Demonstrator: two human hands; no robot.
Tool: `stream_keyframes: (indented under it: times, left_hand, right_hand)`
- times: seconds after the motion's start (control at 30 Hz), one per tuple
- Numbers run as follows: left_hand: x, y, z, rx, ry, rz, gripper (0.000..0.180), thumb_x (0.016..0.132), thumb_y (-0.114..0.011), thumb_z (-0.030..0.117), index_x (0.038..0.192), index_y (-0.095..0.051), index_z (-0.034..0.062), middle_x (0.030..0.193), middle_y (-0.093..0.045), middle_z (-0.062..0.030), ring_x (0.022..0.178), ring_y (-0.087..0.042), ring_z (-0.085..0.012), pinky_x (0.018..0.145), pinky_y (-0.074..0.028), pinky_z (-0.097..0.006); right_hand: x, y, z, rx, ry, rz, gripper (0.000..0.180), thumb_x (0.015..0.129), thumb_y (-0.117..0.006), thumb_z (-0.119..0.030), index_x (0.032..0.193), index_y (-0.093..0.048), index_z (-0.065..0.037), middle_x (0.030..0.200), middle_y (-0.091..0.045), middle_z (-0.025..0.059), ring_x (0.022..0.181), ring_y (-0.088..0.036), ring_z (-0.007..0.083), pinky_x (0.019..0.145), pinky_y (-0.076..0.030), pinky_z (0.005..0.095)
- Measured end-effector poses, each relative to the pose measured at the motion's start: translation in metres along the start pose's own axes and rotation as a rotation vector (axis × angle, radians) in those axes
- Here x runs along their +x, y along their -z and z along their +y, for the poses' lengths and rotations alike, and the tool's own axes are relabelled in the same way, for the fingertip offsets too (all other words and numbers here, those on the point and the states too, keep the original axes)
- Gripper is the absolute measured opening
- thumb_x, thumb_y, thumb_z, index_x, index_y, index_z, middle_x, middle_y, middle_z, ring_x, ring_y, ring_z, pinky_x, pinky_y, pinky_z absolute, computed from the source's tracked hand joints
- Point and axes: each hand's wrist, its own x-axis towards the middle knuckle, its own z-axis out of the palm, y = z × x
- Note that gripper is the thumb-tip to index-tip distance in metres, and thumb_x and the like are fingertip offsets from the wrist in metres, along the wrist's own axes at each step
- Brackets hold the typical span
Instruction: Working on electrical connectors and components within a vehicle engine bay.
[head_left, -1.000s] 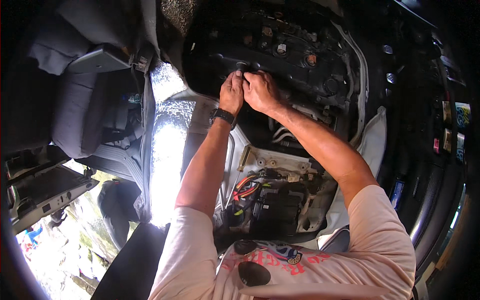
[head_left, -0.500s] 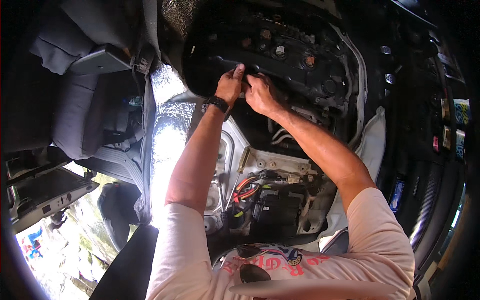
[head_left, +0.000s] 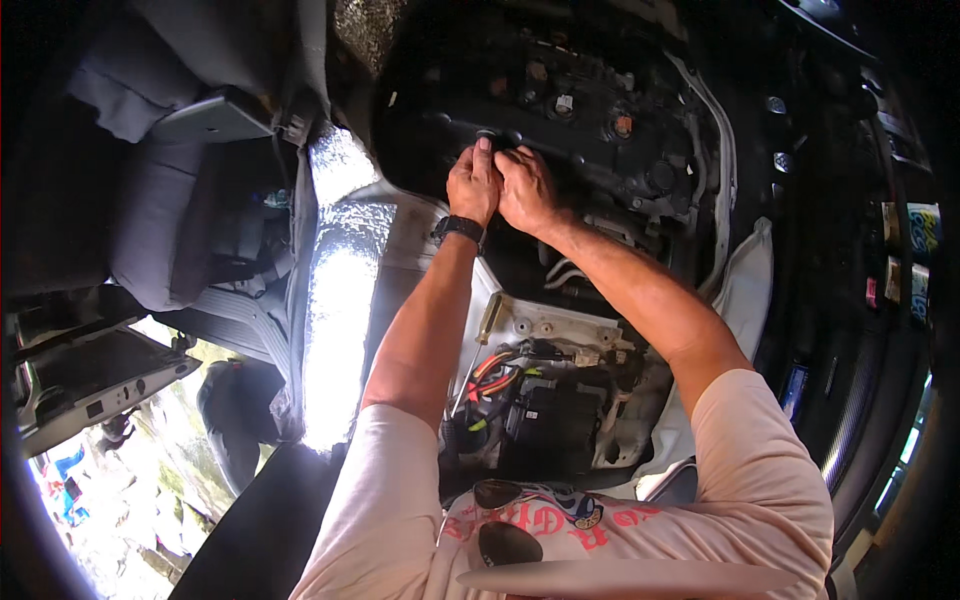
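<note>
Both my hands meet at the near edge of a black engine cover (head_left: 590, 145). My left hand (head_left: 472, 186), with a dark watch on its wrist, is closed, its thumb pointing away from me along the cover. Pressed beside it, my right hand (head_left: 526, 192) has its fingers curled inward. Whatever the fingers grip is dark or hidden behind them. Just past the left thumb tip shows a small dark round part (head_left: 486, 133). Farther back on the engine are an orange-brown connector (head_left: 623, 126) and a pale one (head_left: 565, 103).
Nearer me, a screwdriver (head_left: 488, 318) lies by red and yellow wires (head_left: 496, 372) and a black box (head_left: 556, 420). Shiny foil insulation (head_left: 345, 300) runs along the left, beside a grey seat (head_left: 160, 230). Metal pipes (head_left: 568, 278) sit below my right forearm.
My left hand has shifted right, closer against my right hand, and its forearm has swung right. The right hand stays at nearly the same spot on the engine.
</note>
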Motion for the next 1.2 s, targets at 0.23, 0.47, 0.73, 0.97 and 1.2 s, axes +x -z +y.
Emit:
stream_keyframes:
  times: [0.23,0.47,0.73,0.97,1.2]
  left_hand:
    - [-0.014,-0.013,0.006,0.085,0.030,0.047,0.054,0.115,-0.056,0.053,0.120,-0.080,0.0053,0.110,-0.081,-0.0254,0.109,-0.077,-0.0477,0.093,-0.060,-0.051]
    - [-0.014,-0.011,-0.008,0.034,-0.001,0.109,0.053,0.115,-0.063,0.051,0.119,-0.079,0.0004,0.090,-0.078,-0.0104,0.082,-0.069,-0.0180,0.079,-0.057,-0.036]
    - [-0.010,0.001,-0.004,-0.040,-0.010,0.052,0.047,0.117,-0.061,0.045,0.114,-0.078,0.0012,0.086,-0.075,-0.0097,0.080,-0.067,-0.0162,0.076,-0.055,-0.035]
    - [-0.024,0.000,0.008,0.072,-0.046,0.060,0.052,0.117,-0.057,0.049,0.117,-0.078,0.0014,0.096,-0.081,-0.0165,0.086,-0.075,-0.0239,0.082,-0.058,-0.040]
    - [-0.029,-0.010,0.008,0.158,-0.101,0.106,0.045,0.118,-0.057,0.044,0.113,-0.076,0.0030,0.095,-0.077,-0.0253,0.088,-0.077,-0.0408,0.079,-0.058,-0.045]
  right_hand:
    - [-0.012,0.011,0.008,0.041,-0.069,-0.047,0.009,0.091,-0.070,-0.005,0.100,-0.068,-0.004,0.097,-0.073,0.0242,0.099,-0.069,0.0496,0.087,-0.053,0.0555]
    - [-0.004,0.006,-0.002,0.051,-0.101,-0.058,0.004,0.094,-0.067,-0.003,0.096,-0.066,-0.001,0.095,-0.071,0.0241,0.096,-0.067,0.0497,0.083,-0.052,0.0560]
    - [-0.004,0.002,-0.001,0.008,-0.065,-0.079,0.004,0.096,-0.067,-0.006,0.098,-0.067,-0.002,0.100,-0.073,0.0238,0.100,-0.068,0.0490,0.088,-0.054,0.0572]
    - [-0.007,0.007,-0.001,0.040,-0.049,-0.046,0.006,0.098,-0.065,-0.007,0.096,-0.065,-0.001,0.096,-0.072,0.0241,0.095,-0.067,0.0506,0.085,-0.052,0.0571]
    - [-0.018,0.004,0.011,0.030,-0.100,-0.078,0.006,0.099,-0.067,-0.006,0.098,-0.065,-0.001,0.097,-0.072,0.0248,0.097,-0.068,0.0498,0.084,-0.054,0.0573]
